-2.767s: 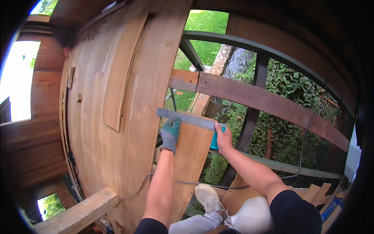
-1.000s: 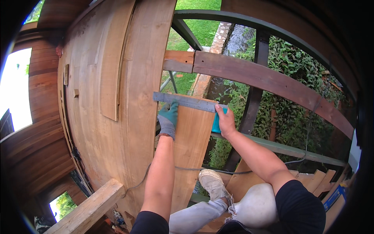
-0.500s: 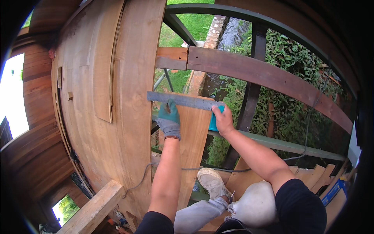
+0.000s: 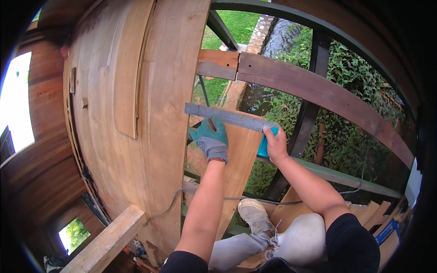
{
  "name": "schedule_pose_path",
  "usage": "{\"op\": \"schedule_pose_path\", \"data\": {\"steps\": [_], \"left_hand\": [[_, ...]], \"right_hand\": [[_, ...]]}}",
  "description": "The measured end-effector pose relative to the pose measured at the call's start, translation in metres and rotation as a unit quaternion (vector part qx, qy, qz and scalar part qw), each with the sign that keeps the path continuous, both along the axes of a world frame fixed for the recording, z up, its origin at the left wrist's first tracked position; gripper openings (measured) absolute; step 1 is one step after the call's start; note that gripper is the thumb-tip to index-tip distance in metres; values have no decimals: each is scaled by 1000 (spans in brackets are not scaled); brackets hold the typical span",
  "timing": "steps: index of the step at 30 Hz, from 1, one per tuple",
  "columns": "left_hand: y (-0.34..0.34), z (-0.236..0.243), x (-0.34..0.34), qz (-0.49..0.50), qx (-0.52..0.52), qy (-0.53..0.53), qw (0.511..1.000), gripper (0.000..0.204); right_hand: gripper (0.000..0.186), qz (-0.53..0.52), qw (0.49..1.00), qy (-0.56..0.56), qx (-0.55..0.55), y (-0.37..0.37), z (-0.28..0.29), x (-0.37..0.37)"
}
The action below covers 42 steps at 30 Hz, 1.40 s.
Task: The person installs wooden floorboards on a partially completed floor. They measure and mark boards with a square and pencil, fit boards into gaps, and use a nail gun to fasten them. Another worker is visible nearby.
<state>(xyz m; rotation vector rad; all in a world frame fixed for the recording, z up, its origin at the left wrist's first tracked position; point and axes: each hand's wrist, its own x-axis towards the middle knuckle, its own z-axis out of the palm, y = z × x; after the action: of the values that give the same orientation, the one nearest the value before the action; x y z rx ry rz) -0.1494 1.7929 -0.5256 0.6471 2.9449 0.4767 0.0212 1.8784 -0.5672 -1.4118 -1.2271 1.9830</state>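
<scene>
My gloved left hand (image 4: 211, 136), in teal and grey, lies at the left side of a narrow wooden plank (image 4: 241, 164) just below a grey metal square's blade (image 4: 227, 116), its thumb and fingers apart. My bare right hand (image 4: 277, 144) grips the square's turquoise handle (image 4: 263, 150) at the plank's right edge, thumb at the top near the blade. The blade lies across the far end of the plank and reaches over to the edge of the neighbouring boarded surface (image 4: 154, 182).
Dark beams (image 4: 318, 82) and reddish timber (image 4: 318, 104) span an opening above a stream, grass and plants. A loose board (image 4: 127, 68) lies on the boarding. A timber (image 4: 100, 241) crosses at lower left; a grey cable (image 4: 241, 198) runs over the plank. Offcuts (image 4: 373, 214) lie lower right.
My hands, the square and the plank have shifted slightly right of the boarding's edge. My left hand's thumb has spread out leftward. My right hand keeps its hold on the square.
</scene>
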Motion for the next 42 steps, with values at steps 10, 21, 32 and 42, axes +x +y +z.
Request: {"op": "schedule_pose_path", "data": {"steps": [10,21,32,42], "left_hand": [[-5,-10,5,19,-32,-7,999,41],[-9,-15,-10,84,-17,-55,995,51],[0,-3,2,63,-53,-50,995,50],[-4,-13,-2,24,-12,-3,1000,36]], "right_hand": [[25,1,999,-10,-30,-2,4,7],[29,40,998,27,32,7,6,4],[34,24,999,-14,23,2,-2,9],[22,42,999,-9,-15,7,8,7]]}}
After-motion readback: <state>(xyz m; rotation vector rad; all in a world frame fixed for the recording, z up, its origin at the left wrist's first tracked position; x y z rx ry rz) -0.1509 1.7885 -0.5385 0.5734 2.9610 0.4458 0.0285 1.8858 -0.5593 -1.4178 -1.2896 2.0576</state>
